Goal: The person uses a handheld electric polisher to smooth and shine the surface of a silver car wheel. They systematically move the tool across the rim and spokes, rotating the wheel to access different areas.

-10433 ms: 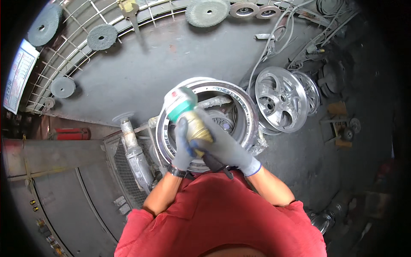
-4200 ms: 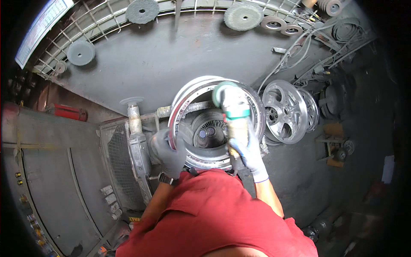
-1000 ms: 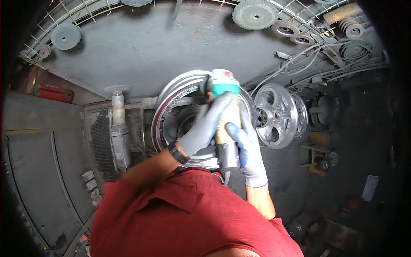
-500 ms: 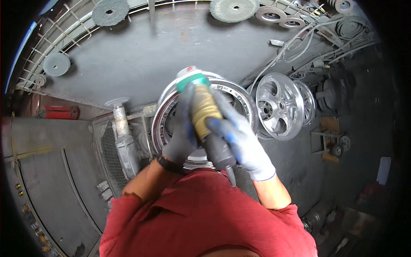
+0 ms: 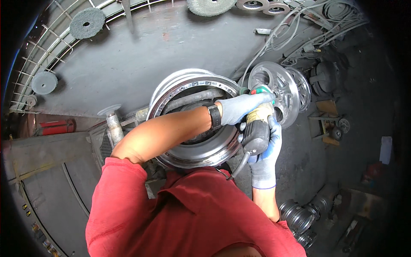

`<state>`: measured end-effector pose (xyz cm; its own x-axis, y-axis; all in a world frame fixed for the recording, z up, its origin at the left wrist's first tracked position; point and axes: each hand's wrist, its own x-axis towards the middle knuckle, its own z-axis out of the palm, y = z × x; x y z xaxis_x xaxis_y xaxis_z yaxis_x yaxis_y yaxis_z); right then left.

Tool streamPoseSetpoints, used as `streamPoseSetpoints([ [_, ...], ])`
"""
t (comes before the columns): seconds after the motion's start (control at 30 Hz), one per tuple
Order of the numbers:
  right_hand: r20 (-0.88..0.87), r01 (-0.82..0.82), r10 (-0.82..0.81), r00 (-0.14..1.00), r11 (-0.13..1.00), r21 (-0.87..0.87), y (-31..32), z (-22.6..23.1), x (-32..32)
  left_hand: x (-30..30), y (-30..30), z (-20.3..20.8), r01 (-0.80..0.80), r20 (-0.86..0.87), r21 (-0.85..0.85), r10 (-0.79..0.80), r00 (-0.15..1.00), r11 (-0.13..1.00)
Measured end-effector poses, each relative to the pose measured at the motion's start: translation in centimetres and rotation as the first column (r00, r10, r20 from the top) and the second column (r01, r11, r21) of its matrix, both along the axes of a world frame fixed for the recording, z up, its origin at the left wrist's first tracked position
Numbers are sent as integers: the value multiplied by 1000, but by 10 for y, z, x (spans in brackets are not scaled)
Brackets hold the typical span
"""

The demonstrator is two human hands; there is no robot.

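Both my gloved hands are closed around an angle grinder (image 5: pixel 257 135) with a black body, yellowish tape wrapping and a green head. My left hand (image 5: pixel 239 108) reaches across and grips its front part, partly hiding the head. My right hand (image 5: pixel 273 143) wraps the body from the right and below. A grey cord (image 5: pixel 241 166) runs from its rear toward my red shirt. In front of me is a bare metal wheel rim (image 5: pixel 201 158), with small holes round its lip. My left forearm passes over the rim, and the grinder is at the rim's right edge.
A spoked alloy wheel (image 5: pixel 286 92) leans to the right beyond the grinder, another wheel behind it. Cables (image 5: pixel 274 43) hang along the grey wall. Abrasive discs (image 5: pixel 87 23) hang on a wire rack at upper left. More rims (image 5: pixel 297 216) lie at lower right.
The grinder has moved right, from over the rim's middle to its right side. My left arm has swung across the rim, and the view has shifted slightly.
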<state>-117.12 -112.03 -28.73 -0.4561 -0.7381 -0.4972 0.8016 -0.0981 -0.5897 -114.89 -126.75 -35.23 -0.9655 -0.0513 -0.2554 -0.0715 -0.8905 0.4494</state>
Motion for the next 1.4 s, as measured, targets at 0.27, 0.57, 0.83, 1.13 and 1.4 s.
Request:
streamPoseSetpoints([
  [0.27, -305, -355, 330, 894, 934, -30, -33, 11, 27, 88, -15, 16, -365, -123, -18, 361, 925, 931],
  [0.57, -714, -845, 682, 158, 467, 260, -54, 16, 81, 207, 58, -2, -599, -192, -801, 956, 222, -22],
  [0.83, -808, -605, 494, 321, 763, 227, -34, 9, 32, 145, 22, 14, -726, -47, -187, 732, 679, 662],
  [1.13, -277, -275, 229, 933, 952, -138, 6, -16, 23, 67, -4, 36, -107, 151, -456, 195, 969, 884],
  [1.4, -760, -669, 518, 393, 728, 150, -23, -23, 38, 160, 38, -23, -669, 64, -432, 761, 646, 605],
])
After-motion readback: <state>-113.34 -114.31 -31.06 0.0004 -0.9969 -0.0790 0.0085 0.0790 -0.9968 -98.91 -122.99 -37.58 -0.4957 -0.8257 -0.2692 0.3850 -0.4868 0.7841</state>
